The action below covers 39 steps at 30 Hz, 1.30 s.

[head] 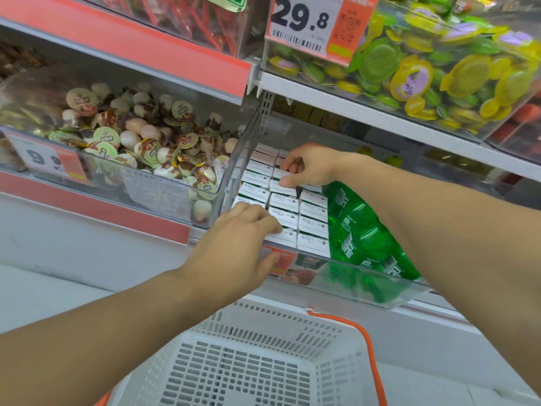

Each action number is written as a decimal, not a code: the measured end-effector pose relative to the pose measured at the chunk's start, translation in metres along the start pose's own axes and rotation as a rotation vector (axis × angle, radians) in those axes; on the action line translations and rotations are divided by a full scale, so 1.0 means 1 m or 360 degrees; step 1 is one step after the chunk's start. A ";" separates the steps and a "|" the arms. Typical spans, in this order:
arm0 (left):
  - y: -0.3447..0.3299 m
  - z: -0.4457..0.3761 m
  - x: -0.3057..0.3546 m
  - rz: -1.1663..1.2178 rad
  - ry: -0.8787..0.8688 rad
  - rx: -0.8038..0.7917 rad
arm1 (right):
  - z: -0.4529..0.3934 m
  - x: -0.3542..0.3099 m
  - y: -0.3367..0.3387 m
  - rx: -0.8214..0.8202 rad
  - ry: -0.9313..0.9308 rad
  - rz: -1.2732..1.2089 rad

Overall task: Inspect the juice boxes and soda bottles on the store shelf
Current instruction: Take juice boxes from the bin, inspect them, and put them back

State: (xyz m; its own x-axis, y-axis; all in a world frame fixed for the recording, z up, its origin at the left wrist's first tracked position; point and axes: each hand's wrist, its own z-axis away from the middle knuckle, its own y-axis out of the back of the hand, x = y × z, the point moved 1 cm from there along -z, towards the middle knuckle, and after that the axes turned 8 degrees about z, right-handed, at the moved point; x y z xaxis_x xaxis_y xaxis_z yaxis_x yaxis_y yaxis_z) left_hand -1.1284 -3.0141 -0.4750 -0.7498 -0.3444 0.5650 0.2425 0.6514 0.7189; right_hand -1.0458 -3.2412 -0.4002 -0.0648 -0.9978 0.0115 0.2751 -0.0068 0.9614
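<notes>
Judging by how things lie, the inspection is in its early part: both hands are on the juice boxes [313, 213], which sit packed in tidy rows in a clear bin on the store shelf [380, 118], and none has been lifted out; the soda bottles [360, 230], green and crowded just to the right of the boxes in the same bin, are untouched and seem left for later. The left hand [234, 244] rests at the near row, its fingers [263, 222] curled loosely over the front box tops and thumb down on the bin's front lip, pressing rather than gripping. The right hand [310, 165] reaches farther back, fingers half bent, thumb and forefinger pinching at the top edge of one box; whether it has truly closed on it I cannot tell. Below the hands, a white basket [248, 370] sits with nothing visible in it.
</notes>
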 end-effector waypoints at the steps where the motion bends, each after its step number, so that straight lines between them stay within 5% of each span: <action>1: 0.000 0.000 0.000 0.0002 0.0002 -0.0004 | 0.000 -0.001 0.002 -0.0030 0.0005 0.0027; 8: 0.002 0.000 0.002 -0.0009 0.0012 -0.0019 | 0.003 -0.004 0.001 -0.0003 0.0005 -0.0008; 20: 0.008 0.000 0.006 -0.0019 0.0031 -0.0132 | 0.060 -0.016 0.009 0.0523 0.0123 -0.0085; 25: 0.014 -0.002 0.017 0.0297 0.0190 0.0175 | 0.109 -0.024 0.000 0.0868 0.0298 -0.0124; 28: 0.020 -0.003 0.028 0.0399 0.0068 0.0402 | 0.144 -0.031 -0.017 0.1112 0.0422 -0.0251; 33: 0.023 -0.006 0.036 0.0372 -0.0287 0.0312 | 0.187 -0.044 -0.053 0.1230 0.0563 -0.0540; 39: 0.012 0.002 0.041 0.0426 -0.0339 0.0310 | 0.206 -0.051 -0.083 0.1207 0.0270 -0.1310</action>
State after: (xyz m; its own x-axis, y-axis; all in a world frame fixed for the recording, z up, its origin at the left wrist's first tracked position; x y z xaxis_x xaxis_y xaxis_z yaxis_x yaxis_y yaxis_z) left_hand -1.1574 -3.0190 -0.4434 -0.7917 -0.0102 0.6108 0.3407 0.8225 0.4554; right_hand -1.2632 -3.1760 -0.4242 0.1894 -0.7046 -0.6839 -0.4477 -0.6818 0.5785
